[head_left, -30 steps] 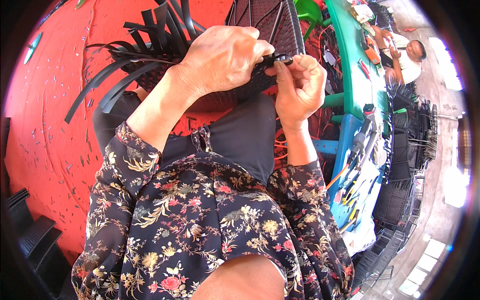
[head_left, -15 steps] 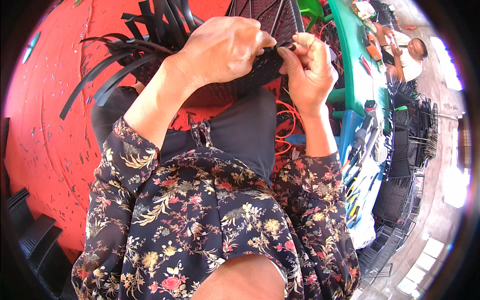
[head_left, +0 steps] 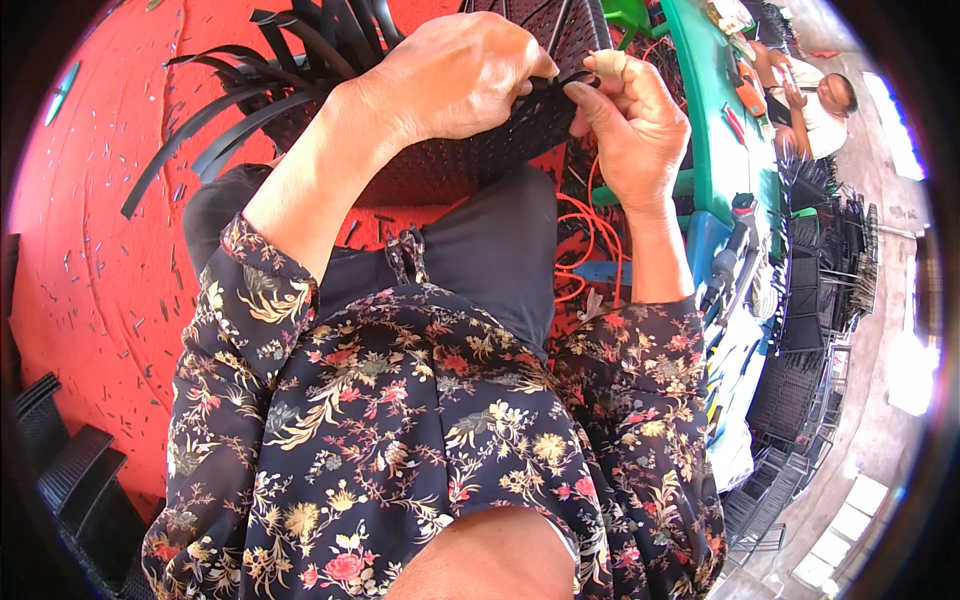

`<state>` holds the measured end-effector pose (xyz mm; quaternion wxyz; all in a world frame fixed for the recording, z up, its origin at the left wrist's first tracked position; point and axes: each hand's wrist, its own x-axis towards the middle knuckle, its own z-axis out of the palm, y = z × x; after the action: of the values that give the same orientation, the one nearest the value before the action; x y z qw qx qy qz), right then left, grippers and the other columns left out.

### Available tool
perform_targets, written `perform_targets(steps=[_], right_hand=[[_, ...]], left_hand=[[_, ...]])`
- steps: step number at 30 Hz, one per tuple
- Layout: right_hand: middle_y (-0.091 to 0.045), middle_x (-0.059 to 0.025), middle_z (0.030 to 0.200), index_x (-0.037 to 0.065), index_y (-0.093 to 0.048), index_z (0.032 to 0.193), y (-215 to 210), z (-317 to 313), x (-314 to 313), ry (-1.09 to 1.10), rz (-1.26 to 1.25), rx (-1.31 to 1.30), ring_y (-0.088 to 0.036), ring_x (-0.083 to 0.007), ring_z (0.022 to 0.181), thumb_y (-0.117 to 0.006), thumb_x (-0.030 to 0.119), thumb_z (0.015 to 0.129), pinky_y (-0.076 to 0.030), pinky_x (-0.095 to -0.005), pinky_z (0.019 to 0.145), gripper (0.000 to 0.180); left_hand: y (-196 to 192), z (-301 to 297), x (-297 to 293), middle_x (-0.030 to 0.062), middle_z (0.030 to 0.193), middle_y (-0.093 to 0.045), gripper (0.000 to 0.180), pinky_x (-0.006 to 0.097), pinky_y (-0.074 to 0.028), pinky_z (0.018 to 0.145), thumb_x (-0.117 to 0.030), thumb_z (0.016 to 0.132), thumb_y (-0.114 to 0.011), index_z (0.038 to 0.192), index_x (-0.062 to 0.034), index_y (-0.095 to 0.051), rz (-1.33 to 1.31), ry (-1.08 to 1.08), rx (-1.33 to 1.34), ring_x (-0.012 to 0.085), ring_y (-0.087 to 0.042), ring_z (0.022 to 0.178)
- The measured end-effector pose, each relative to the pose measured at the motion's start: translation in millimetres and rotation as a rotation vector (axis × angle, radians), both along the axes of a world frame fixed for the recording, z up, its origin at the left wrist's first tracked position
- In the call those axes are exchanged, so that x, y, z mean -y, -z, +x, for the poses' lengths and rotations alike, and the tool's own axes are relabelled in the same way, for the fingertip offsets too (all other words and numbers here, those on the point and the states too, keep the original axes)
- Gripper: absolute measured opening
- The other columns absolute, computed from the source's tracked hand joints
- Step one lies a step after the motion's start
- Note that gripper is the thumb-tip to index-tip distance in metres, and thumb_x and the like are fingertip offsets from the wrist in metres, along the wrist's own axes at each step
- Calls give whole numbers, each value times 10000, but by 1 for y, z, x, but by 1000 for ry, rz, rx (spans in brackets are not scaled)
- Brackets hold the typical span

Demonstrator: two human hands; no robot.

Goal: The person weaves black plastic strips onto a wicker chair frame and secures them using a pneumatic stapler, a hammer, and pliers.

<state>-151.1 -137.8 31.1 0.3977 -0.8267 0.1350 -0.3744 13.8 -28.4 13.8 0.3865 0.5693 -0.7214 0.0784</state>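
A dark woven piece of black plastic strips stands in front of my knees, with a bunch of long loose black strips fanning out at its far left. My left hand is closed at the weave's upper edge, fingers curled down; its fingertips and whatever they grip are largely hidden. Across a small gap, my right hand pinches a short loop of black strip between thumb and forefinger. Pale tape wraps one finger of that hand.
The red floor covering is strewn with dark strip scraps. To the right stands a green table with tools, beside an orange cord. A seated person and stacked dark woven furniture lie beyond. Black woven pieces stand lower left.
My right hand has drawn right and a little away from my left hand, with the strip in its pinch. My left hand has shifted slightly up and right.
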Motion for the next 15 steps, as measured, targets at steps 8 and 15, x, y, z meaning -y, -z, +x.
perform_targets(steps=[8,15], right_hand=[[-655,-34,726,25,-657,933,5,1,-6,59,-35,60,-595,-73,552,-733,-27,747,-475,-208,501,207],[-646,-60,776,65,-623,852,21,-2,3,151,-511,141,-637,-199,646,-757,0,704,-497,-273,578,210]], left_hand=[[-12,0,-5,160,705,-578,161,422,-486,646,-37,769,-568,895,34,-637,54,65,-76,335,-604,720],[-7,-1,-1,142,717,-554,144,424,-485,633,-77,815,-583,931,3,-616,-87,42,31,329,-595,716]])
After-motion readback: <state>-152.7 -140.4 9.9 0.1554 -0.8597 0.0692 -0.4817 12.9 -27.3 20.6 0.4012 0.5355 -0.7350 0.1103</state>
